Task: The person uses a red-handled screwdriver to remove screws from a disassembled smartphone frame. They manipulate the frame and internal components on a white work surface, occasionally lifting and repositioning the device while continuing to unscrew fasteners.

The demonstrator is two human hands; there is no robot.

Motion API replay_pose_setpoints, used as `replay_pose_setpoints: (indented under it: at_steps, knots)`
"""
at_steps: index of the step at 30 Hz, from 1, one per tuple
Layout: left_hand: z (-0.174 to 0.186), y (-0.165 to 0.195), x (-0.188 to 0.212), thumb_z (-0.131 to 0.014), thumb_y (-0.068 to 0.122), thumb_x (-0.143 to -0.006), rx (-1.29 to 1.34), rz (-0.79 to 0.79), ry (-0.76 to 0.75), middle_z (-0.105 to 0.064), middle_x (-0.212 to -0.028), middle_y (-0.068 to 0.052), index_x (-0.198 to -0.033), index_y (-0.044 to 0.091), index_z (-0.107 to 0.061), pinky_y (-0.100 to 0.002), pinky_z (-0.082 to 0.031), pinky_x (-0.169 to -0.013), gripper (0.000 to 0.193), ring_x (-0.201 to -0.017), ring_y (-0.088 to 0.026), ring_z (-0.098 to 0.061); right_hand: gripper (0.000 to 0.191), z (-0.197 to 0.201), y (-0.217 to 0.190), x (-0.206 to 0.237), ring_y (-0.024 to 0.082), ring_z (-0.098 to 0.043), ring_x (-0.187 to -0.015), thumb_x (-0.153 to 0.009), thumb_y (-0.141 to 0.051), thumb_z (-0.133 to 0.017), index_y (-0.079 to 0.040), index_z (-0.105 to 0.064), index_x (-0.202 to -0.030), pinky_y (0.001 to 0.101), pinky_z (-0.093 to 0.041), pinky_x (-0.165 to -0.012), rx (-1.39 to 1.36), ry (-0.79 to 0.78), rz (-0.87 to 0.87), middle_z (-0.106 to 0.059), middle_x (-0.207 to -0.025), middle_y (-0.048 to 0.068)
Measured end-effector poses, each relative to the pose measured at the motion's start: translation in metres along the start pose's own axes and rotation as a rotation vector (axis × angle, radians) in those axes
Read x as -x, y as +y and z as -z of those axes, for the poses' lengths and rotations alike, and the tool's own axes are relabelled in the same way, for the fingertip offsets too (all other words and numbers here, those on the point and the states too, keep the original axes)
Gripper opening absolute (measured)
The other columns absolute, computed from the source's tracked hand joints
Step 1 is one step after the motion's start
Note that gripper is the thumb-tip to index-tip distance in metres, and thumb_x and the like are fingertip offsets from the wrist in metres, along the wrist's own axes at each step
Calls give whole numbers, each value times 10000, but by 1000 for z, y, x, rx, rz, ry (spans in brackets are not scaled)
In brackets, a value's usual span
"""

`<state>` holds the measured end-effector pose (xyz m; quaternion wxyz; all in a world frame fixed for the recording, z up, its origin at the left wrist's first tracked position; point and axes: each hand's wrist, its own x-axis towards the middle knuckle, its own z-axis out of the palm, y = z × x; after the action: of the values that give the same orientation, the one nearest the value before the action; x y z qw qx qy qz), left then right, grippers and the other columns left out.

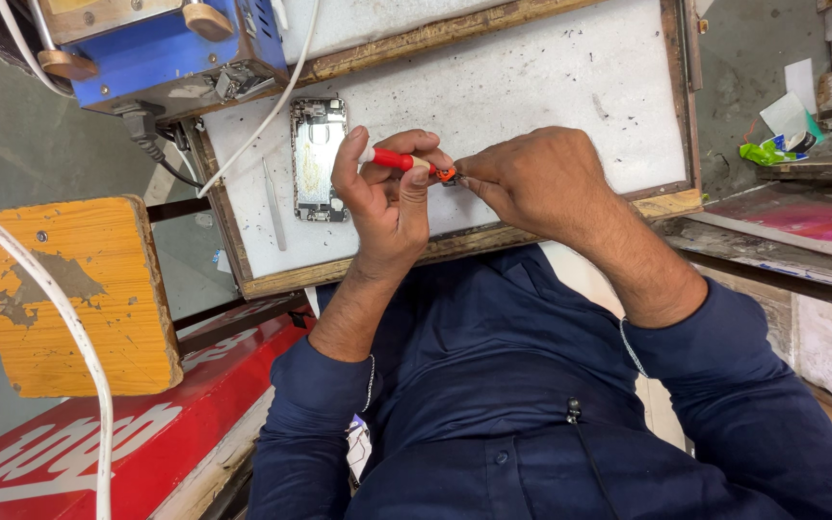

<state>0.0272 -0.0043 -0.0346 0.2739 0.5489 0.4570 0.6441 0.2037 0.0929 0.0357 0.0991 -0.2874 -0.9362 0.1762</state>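
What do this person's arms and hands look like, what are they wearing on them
Both hands, left hand and right hand, are bare, with no gloves or rings visible. Dark navy long sleeves are pushed up the forearms, with pale stitching at the cuffs. The matching navy shirt has dark buttons.

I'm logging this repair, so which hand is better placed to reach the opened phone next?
Probably the left hand: it sits right beside the opened phone, though it grips the red-handled screwdriver. The right hand is farther off, pinching the small orange part at the screwdriver's tip.
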Motion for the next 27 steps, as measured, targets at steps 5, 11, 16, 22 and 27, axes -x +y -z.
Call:
replay_pose_setpoints:
  at_steps: [5,11,16,22,27]
  knots:
    - [0,1,-1,-502,172,-1182,10,-6,-5,-646,-1247,-203,-1567,274,-126,-360,-681,-919,547,-1003,-205,-752,211,1,0,0,188,-666,-517,-971,-365,-721,-186,-831,-957,345,-481,-439,16,-29,-20,-732,-657,14]
    - [2,3,-4,-506,124,-1170,-9,-80,-62,-645,-1292,-192,-1578,307,-135,-365,-666,-922,581,-1000,-216,-734,208,-1,2,-1,182,-669,-526,-970,-349,-728,-171,-820,-913,340,-488,-443,-12,-7,0,-732,-670,9]
    - [4,8,-13,-531,81,-1154,-57,-144,-150,-661,-1301,-167,-1581,308,-179,-356,-677,-892,598,-997,-212,-739,161,-1,5,0,193,-685,-578,-958,-286,-732,-184,-808,-858,352,-505,-487,18,24,25,-737,-691,-6]
    - [6,18,-24,-603,92,-1141,-233,-223,-242,-687,-1256,-127,-1565,277,-214,-304,-667,-833,604,-1004,-206,-744,166,-5,7,-1,179,-673,-539,-954,-295,-742,-165,-812,-877,334,-505,-464,35,13,15,-731,-668,-6]
    - [-1,22,-29,-689,160,-1089,-366,-254,-187,-703,-1064,-58,-1545,200,-262,-261,-659,-755,626,-907,-164,-729,240,-7,8,0,173,-664,-520,-967,-333,-753,-139,-798,-834,326,-503,-457,64,-46,-30,-711,-618,14]
